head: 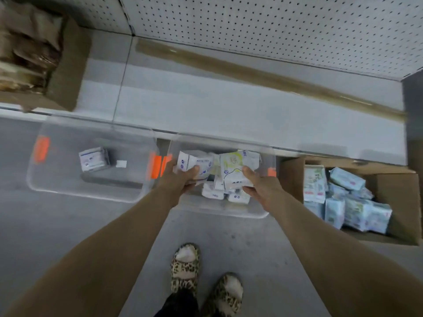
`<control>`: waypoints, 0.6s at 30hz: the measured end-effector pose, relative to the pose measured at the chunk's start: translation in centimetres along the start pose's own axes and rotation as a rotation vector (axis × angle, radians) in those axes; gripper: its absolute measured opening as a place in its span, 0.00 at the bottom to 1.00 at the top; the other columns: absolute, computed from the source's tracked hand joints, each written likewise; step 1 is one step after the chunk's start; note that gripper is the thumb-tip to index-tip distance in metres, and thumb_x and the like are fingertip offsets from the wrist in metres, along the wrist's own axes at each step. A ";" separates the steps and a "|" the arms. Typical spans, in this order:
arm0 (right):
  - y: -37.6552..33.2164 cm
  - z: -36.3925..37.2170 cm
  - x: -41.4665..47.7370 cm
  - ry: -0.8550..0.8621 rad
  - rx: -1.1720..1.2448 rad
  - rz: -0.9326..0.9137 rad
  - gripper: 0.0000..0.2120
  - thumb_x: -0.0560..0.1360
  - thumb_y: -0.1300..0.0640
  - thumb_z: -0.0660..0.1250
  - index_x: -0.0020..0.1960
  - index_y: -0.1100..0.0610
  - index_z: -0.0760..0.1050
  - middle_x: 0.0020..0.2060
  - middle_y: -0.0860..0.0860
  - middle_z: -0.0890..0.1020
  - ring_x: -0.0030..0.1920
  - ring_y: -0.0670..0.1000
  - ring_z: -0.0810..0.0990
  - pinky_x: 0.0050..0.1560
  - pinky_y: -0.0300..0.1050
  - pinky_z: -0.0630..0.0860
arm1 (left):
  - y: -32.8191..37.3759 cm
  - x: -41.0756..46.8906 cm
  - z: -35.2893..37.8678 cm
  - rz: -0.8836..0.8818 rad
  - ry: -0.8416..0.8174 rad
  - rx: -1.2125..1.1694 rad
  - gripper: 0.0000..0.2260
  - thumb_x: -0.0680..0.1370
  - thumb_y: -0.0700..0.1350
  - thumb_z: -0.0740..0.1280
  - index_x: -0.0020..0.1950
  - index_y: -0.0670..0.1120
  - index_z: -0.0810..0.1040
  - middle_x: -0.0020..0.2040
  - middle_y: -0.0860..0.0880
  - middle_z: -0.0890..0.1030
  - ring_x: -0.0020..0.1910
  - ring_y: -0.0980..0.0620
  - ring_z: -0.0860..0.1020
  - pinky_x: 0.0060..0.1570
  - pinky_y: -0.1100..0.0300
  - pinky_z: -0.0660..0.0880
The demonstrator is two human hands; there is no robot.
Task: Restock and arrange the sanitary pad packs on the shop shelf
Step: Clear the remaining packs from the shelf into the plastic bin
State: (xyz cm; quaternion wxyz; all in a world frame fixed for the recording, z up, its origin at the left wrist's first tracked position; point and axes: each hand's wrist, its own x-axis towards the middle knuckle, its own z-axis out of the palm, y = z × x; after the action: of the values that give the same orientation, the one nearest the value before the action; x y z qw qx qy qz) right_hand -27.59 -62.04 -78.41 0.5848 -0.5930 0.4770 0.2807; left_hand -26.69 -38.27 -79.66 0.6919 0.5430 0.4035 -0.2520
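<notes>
Head view, looking down. The shop shelf [229, 106] is lying bare just beyond the clear middle bin [217, 211], with a pegboard back panel [274, 30] rising behind it. A long brownish strip [251, 74], too blurred to identify, is running along the shelf beyond the bin.

A second clear bin [57, 179] is standing on the floor just left of the middle bin, and orange labels [155, 167] are showing where the two walls meet. An open cardboard box [389, 186] is sitting just right of the middle bin and holding a heap of blue-and-green pad packs [348, 202]. Another cardboard box [66, 72], filled with brown goods, is resting on the shelf beyond and to the left of the middle bin.

Both arms are reaching down into the middle bin. The left hand [180, 177] is gripping a white pack [196, 162] at the bin's left side, thumb over the top and fingers curled beneath. The right hand [261, 181] is gripping a white-and-green pack [231, 172] at the bin's right side, thumb pressing on its face. The two held packs are lying side by side above more loose white packs [212, 193] on the bin's bottom.

A single pack [92, 159] is lying in the second bin, left of the middle bin, with a small white tag [121, 164] beside it. Two leopard-print slippers [185, 268] are standing on the floor on the near side of the middle bin.
</notes>
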 end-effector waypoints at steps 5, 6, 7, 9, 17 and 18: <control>1.6 1.3 5.7 0.012 0.016 0.005 0.16 0.70 0.47 0.79 0.50 0.55 0.80 0.48 0.50 0.85 0.44 0.48 0.86 0.60 0.47 0.81 | -2.0 5.5 0.5 0.041 0.068 0.060 0.22 0.73 0.56 0.75 0.62 0.50 0.74 0.54 0.46 0.81 0.47 0.46 0.82 0.52 0.48 0.81; 1.9 1.5 6.7 0.014 0.022 -0.004 0.15 0.70 0.47 0.79 0.50 0.54 0.81 0.48 0.50 0.87 0.43 0.48 0.87 0.59 0.48 0.81 | -2.4 6.6 0.6 0.041 0.096 0.061 0.22 0.72 0.61 0.74 0.58 0.50 0.75 0.52 0.47 0.81 0.47 0.47 0.82 0.53 0.48 0.81; 2.3 1.7 7.7 0.010 0.017 -0.014 0.13 0.70 0.47 0.79 0.49 0.52 0.82 0.46 0.49 0.87 0.43 0.48 0.87 0.59 0.49 0.82 | -2.7 7.5 0.9 0.044 0.126 0.073 0.21 0.73 0.64 0.72 0.56 0.50 0.76 0.49 0.49 0.81 0.47 0.48 0.80 0.52 0.49 0.80; 3.3 2.0 9.6 -0.007 0.009 -0.022 0.11 0.71 0.47 0.78 0.48 0.50 0.83 0.45 0.47 0.88 0.45 0.49 0.87 0.59 0.50 0.81 | -3.7 9.3 1.3 0.075 0.194 0.094 0.14 0.77 0.58 0.71 0.50 0.49 0.75 0.43 0.51 0.77 0.43 0.49 0.76 0.49 0.52 0.77; 5.7 2.6 14.1 -0.043 0.011 -0.013 0.16 0.71 0.47 0.78 0.51 0.57 0.82 0.49 0.52 0.87 0.49 0.53 0.87 0.64 0.54 0.79 | -7.5 14.7 1.1 0.171 0.317 0.213 0.14 0.72 0.31 0.73 0.37 0.48 0.73 0.39 0.51 0.78 0.45 0.49 0.78 0.50 0.56 0.77; 5.8 2.7 14.3 -0.054 0.012 -0.013 0.16 0.72 0.47 0.77 0.51 0.57 0.82 0.50 0.52 0.87 0.50 0.53 0.87 0.64 0.52 0.79 | -8.0 15.2 1.0 0.168 0.320 0.227 0.15 0.72 0.30 0.73 0.38 0.48 0.73 0.39 0.51 0.77 0.45 0.49 0.77 0.51 0.55 0.77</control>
State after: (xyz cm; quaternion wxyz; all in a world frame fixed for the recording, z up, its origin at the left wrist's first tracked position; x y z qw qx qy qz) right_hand -26.63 -62.06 -94.03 0.6028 -0.5849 0.4587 0.2899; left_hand -24.37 -40.09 -96.62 0.5721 0.6822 0.4306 -0.1479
